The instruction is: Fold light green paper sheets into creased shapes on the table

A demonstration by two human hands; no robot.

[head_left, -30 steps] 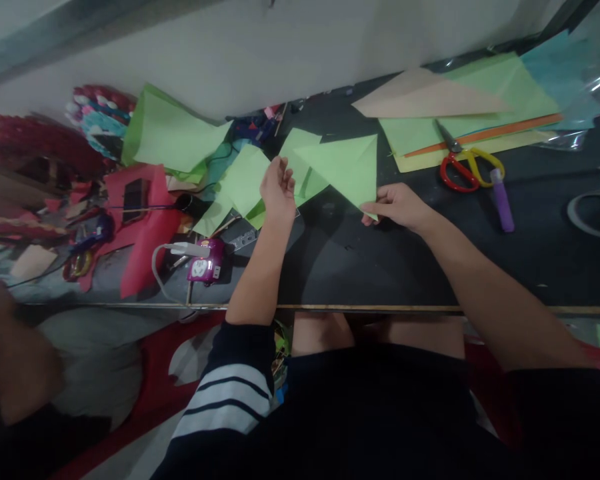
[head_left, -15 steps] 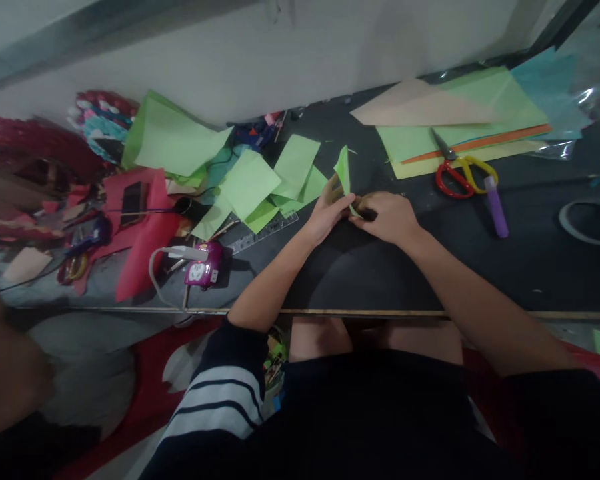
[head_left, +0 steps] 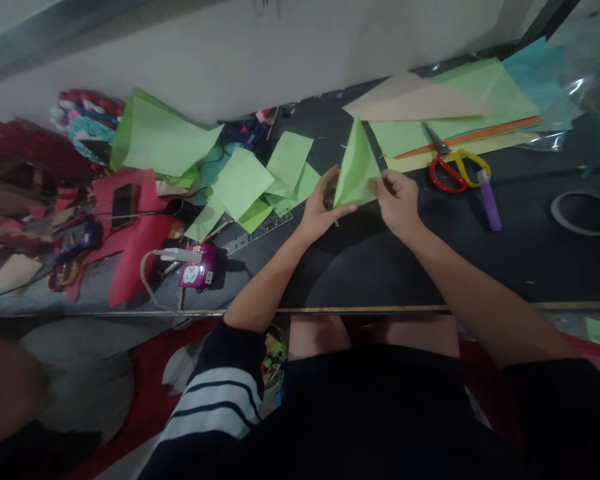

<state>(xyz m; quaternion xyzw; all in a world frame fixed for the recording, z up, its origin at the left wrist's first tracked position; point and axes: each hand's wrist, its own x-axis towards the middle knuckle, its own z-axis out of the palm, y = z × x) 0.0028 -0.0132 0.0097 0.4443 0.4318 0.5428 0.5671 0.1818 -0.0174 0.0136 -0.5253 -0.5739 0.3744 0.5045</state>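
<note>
A folded light green paper [head_left: 359,167] is held up over the dark table [head_left: 360,273], showing a broad, roughly triangular face. My left hand [head_left: 323,208] grips its lower left side, the thumb along the bottom edge. At its right edge, my right hand [head_left: 399,200] pinches the paper between thumb and fingers. To the left lie loose green paper pieces [head_left: 245,181] over a clear ruler [head_left: 257,233]. Scissors with red and yellow handles [head_left: 447,175] rest to the right, partly on stacked sheets, with a purple glue stick [head_left: 489,203] beside them.
A purple power adapter [head_left: 199,267] with a white cable sits at the left front. Red paper [head_left: 140,257] and clutter spread farther left. A tape roll [head_left: 587,212] lies at the right. Another person's arm [head_left: 10,380] shows at the lower left.
The green paper has turned from a narrow edge-on view to a broad face. My right hand has moved to its right edge, apart from my left hand. The camera view has shifted slightly.
</note>
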